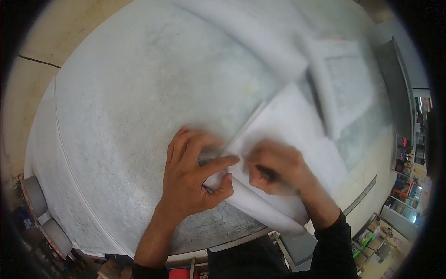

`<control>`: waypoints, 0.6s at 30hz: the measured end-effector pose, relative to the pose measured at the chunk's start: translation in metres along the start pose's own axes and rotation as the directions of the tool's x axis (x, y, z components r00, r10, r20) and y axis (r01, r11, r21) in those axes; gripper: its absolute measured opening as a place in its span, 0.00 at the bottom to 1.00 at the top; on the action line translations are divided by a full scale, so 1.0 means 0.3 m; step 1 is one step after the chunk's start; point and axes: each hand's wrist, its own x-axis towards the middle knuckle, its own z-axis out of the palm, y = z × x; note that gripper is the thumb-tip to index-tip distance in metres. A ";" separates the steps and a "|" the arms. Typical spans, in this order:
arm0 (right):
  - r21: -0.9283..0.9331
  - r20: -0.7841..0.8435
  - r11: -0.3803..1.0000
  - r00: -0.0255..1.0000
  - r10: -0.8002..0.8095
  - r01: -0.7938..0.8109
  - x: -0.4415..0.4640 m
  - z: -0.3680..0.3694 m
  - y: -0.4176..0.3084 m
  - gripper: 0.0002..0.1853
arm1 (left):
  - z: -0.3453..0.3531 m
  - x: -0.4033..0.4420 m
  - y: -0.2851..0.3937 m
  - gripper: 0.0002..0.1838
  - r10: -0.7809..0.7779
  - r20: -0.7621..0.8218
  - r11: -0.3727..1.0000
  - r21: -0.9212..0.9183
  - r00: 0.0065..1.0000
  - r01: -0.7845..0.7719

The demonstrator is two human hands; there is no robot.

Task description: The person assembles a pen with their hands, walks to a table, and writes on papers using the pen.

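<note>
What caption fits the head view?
Left hand at the fold of a white sheet, right hand blurred, over a scuffed tabletop.

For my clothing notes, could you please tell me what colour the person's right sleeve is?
The right sleeve is black; the head view shows it best.

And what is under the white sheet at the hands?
The grey tabletop shows beside the white sheet and probably continues beneath it; anything else there is covered, so I cannot tell.
</note>
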 end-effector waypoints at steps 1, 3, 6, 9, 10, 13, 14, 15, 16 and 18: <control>-0.001 0.000 1.000 1.000 0.000 0.000 -0.001 -0.002 0.002 0.10 | 0.000 0.001 0.000 0.18 0.003 -0.001 1.000 0.003 1.000 -0.003; -0.018 0.034 1.000 0.999 -0.001 0.002 -0.004 -0.006 0.006 0.10 | 0.000 0.001 0.002 0.18 -0.001 -0.002 1.000 0.000 1.000 0.001; -0.027 0.001 1.000 1.000 -0.006 0.006 -0.004 -0.007 0.003 0.10 | -0.004 0.001 0.005 0.18 -0.006 0.003 1.000 -0.002 1.000 0.006; -0.012 -0.012 1.000 1.000 -0.005 0.005 -0.002 -0.003 0.004 0.10 | -0.004 0.001 0.005 0.18 -0.012 0.008 1.000 -0.007 1.000 0.012; -0.012 -0.012 1.000 1.000 -0.006 0.006 -0.001 -0.004 0.005 0.10 | -0.004 0.001 0.005 0.18 -0.014 0.009 1.000 -0.011 1.000 0.014; -0.003 -0.002 1.000 1.000 -0.015 0.015 -0.003 -0.005 0.007 0.10 | 0.000 -0.001 0.001 0.18 -0.006 -0.001 1.000 -0.006 1.000 0.006; -0.005 -0.002 1.000 1.000 -0.015 0.015 -0.004 -0.005 0.008 0.11 | 0.000 -0.001 0.001 0.18 -0.004 0.001 1.000 -0.006 1.000 0.004; -0.008 -0.001 1.000 1.000 -0.015 0.015 -0.004 -0.004 0.009 0.11 | 0.000 -0.001 0.001 0.18 -0.002 -0.001 1.000 -0.002 1.000 0.002; -0.007 -0.002 1.000 1.000 -0.014 0.014 -0.003 -0.006 0.007 0.11 | 0.000 -0.001 0.001 0.19 -0.001 -0.003 1.000 0.002 1.000 0.001; 0.007 0.025 1.000 1.000 -0.010 0.009 0.002 -0.013 0.002 0.11 | -0.001 -0.001 0.001 0.19 -0.003 0.000 1.000 -0.001 1.000 0.003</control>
